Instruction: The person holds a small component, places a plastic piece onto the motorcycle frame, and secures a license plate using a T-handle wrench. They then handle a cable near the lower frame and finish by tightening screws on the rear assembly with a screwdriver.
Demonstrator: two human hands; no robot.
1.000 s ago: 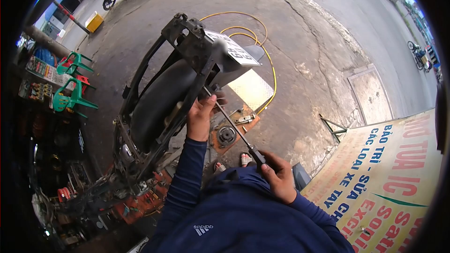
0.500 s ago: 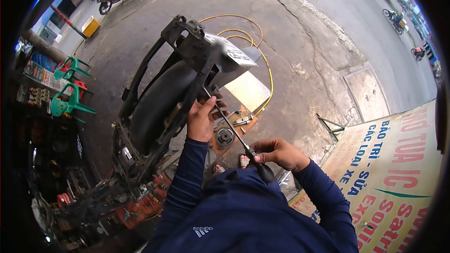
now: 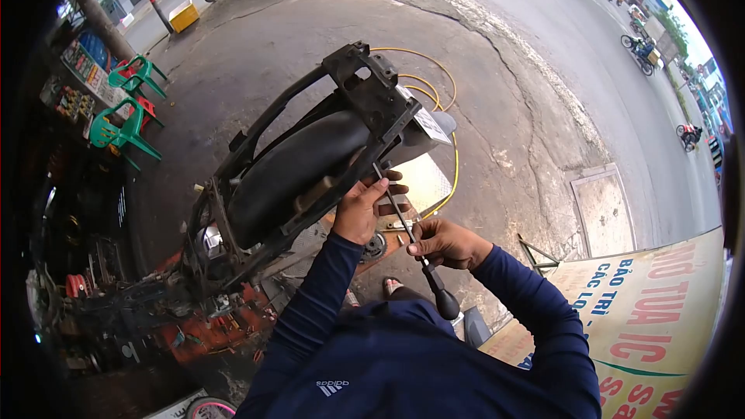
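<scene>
head cam | steep look down, forward | close over hands (image 3: 403, 225) | fisheye edges probably distorted

Matt black metal frame (image 3: 365, 93), glossy plastic screwdriver handle (image 3: 445, 302) — rough concrete ground (image 3: 497, 93)

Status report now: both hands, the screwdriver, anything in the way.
Left hand steadies shaft at scooter frame. Right hand grips long screwdriver midway. Nothing blocking.

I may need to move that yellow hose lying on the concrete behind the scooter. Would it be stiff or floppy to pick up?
Probably floppy: the yellow hose lies in loose loops on the concrete, so it would likely sag and trail when lifted. It looks thin, so likely light. Part of it runs behind the scooter frame, so it might snag there.
</scene>
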